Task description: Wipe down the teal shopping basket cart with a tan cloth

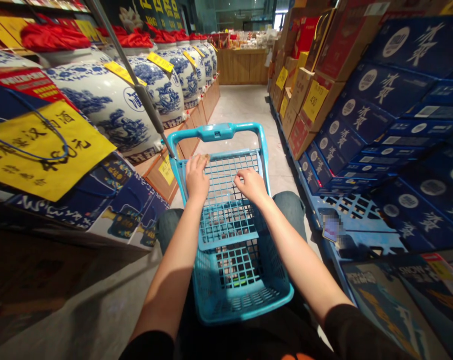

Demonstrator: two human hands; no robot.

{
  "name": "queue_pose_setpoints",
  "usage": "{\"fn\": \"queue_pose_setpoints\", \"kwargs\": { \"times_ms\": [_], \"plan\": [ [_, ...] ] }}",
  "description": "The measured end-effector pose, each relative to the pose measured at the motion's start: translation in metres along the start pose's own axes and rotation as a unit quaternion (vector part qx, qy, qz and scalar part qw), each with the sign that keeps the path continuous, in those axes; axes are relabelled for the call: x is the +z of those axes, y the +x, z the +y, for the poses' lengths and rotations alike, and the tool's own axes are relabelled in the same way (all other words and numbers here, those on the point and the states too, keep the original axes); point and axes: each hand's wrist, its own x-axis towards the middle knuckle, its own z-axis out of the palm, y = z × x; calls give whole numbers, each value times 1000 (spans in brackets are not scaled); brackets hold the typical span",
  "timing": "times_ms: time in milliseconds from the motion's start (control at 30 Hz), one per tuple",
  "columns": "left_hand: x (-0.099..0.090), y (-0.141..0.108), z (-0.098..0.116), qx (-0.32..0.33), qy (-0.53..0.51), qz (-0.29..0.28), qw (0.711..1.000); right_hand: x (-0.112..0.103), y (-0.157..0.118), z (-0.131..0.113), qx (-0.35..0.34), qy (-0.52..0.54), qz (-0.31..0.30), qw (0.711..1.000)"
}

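Observation:
A turquoise plastic shopping cart basket (245, 312) stands between the person's knees, its handle (216, 131) at the far end. Inside its upper part lies a grid panel (230, 212). My left hand (197, 181) rests at the panel's upper left corner, fingers bent round a small brown, crumpled-looking piece (202, 160); its kind cannot be made out. Over the right side of the panel, my right hand (252, 186) has its fingers curled in towards the thumb. Whatever might be between those fingers is hidden. A grey pole (147, 105) rises from the cart's left side.
Blue-and-white jars (113, 110) with red cloth tops line the left, behind gift boxes and a yellow price sign (49, 150). Stacked blue boxes (361, 110) stand on a blue pallet (361, 220) at the right, where a phone (330, 229) lies. A wooden counter (243, 66) closes the aisle.

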Motion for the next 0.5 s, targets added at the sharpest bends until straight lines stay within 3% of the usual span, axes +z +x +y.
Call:
{"fn": "queue_pose_setpoints", "kwargs": {
  "times_ms": [167,400,500],
  "plan": [
    [12,-4,16,129,-29,-115,985,-1,0,-1,7,20,-6,1000],
    [4,1,4,13,9,6,1000,4,2,5,26,19,-10,999],
    [5,-2,9,64,-6,-47,997,6,3,7,22,25,-5,999]
  ]
}}
